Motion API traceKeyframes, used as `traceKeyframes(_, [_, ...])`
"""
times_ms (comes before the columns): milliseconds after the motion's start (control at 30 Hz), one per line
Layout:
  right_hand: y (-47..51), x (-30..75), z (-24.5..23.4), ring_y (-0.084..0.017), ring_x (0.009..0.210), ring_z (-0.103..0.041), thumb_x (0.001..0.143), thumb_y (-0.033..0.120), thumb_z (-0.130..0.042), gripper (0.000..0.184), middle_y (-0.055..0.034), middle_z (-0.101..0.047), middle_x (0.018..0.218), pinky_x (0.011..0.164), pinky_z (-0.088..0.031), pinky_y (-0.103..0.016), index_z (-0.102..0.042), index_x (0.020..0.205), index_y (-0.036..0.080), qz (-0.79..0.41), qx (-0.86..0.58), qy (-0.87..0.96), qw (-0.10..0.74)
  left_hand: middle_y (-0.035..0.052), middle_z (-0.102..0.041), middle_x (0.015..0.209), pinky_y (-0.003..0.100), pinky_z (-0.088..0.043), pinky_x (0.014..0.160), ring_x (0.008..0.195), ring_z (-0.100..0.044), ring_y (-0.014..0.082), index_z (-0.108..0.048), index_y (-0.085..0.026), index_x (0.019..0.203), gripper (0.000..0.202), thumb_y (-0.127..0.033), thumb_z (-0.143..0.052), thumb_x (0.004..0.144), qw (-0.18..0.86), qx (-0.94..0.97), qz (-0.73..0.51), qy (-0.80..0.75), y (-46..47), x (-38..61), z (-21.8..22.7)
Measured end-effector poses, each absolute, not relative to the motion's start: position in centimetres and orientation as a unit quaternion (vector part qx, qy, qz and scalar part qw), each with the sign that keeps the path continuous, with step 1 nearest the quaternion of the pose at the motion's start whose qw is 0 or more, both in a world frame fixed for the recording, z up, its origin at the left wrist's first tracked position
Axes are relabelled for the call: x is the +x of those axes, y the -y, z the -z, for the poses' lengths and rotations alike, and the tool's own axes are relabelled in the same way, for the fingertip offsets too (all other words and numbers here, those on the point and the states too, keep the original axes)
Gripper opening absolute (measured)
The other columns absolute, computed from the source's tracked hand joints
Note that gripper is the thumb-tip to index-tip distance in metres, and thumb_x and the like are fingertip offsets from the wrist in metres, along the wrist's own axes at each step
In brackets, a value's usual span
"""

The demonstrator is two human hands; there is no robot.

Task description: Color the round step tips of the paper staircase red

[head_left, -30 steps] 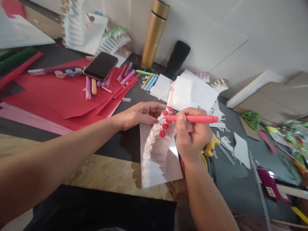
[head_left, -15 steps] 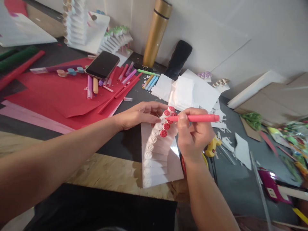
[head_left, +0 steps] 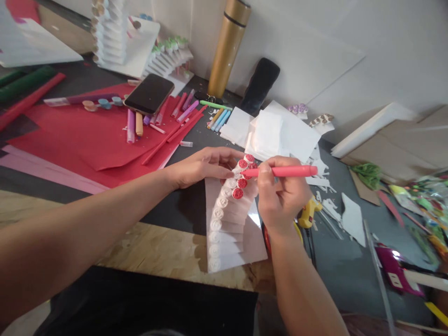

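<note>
A pink-red felt-tip pen (head_left: 296, 171) lies in the pinch of my right hand (head_left: 282, 196). Its tip meets a white rosette near the upper end of a white stair-like model (head_left: 233, 217). Along the model's curve run several rolled rosettes: red ones (head_left: 237, 193) at the upper end, plain white ones (head_left: 218, 213) down the left side. My left hand (head_left: 205, 165) grips that upper end from the left, thumb beside the rosette under the tip; some of its fingertips are hidden behind the model. A white board (head_left: 254, 249) supports the model at the table's front edge.
Red sheets (head_left: 80, 135) with loose markers and a phone (head_left: 150, 94) spread to the left. A gold flask (head_left: 229, 46) stands by the wall. White foam pieces (head_left: 266, 133) lie behind my hands. Right of my right wrist are a yellow glue gun (head_left: 310, 212) and a purple tool (head_left: 397, 270).
The pen and my right hand have shifted very slightly, with the tip still at the same white rosette. My left hand and the model stay in place.
</note>
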State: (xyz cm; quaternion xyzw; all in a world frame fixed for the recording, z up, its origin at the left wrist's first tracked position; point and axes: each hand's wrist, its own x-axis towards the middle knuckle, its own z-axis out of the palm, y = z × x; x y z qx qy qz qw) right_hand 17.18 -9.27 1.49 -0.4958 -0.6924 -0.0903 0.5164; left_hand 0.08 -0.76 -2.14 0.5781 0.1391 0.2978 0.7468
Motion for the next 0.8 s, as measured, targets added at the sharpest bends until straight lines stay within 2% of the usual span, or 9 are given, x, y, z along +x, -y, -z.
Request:
traceKeyframes(200, [9.30, 17.16, -1.51, -0.008, 0.058, -0.050, 0.087, 0.022, -0.058, 0.006, 0.0039, -0.059, 0.071, 0.057, -0.041, -0.025, -0.059, 0.082, 0.020, 0.091, -0.506, 0.691, 0.508, 0.0112, -0.072, 0.110, 0.038, -0.053, 0.092, 0.111, -0.065, 0.0256, -0.061, -0.016, 0.130, 0.051, -0.015, -0.068, 0.080, 0.741, 0.584, -0.303, -0.133, 0.71, 0.12, 2.12])
traceKeyframes(367, [9.30, 17.21, -1.59, -0.007, 0.059, -0.050, 0.087, 0.022, -0.059, 0.007, 0.0042, -0.057, 0.069, 0.057, -0.041, -0.024, -0.058, 0.080, 0.020, 0.092, -0.506, 0.688, 0.512, 0.0144, -0.068, 0.123, 0.039, -0.054, 0.090, 0.111, -0.066, 0.0266, -0.059, -0.016, 0.133, 0.053, -0.016, -0.068, 0.081, 0.748, 0.580, -0.295, -0.132, 0.72, 0.05, 2.17])
traceKeyframes(600, [9.23, 17.31, -1.60, -0.008, 0.056, -0.048, 0.087, 0.023, -0.058, 0.008, 0.0044, -0.056, 0.067, 0.055, -0.040, -0.025, -0.058, 0.079, 0.020, 0.097, -0.504, 0.690, 0.511, 0.0146, -0.067, 0.127, 0.039, -0.054, 0.090, 0.112, -0.066, 0.0266, -0.060, -0.017, 0.132, 0.052, -0.016, -0.068, 0.081, 0.746, 0.583, -0.294, -0.131, 0.75, 0.02, 2.11])
traceKeyframes(800, [9.26, 17.25, -1.65, -0.009, 0.059, -0.052, 0.086, 0.022, -0.058, 0.007, 0.0044, -0.056, 0.067, 0.057, -0.041, -0.025, -0.058, 0.079, 0.021, 0.090, -0.504, 0.688, 0.514, 0.0143, -0.070, 0.121, 0.038, -0.055, 0.088, 0.109, -0.067, 0.0265, -0.062, -0.016, 0.131, 0.052, -0.017, -0.070, 0.079, 0.745, 0.580, -0.300, -0.136, 0.79, 0.04, 1.96])
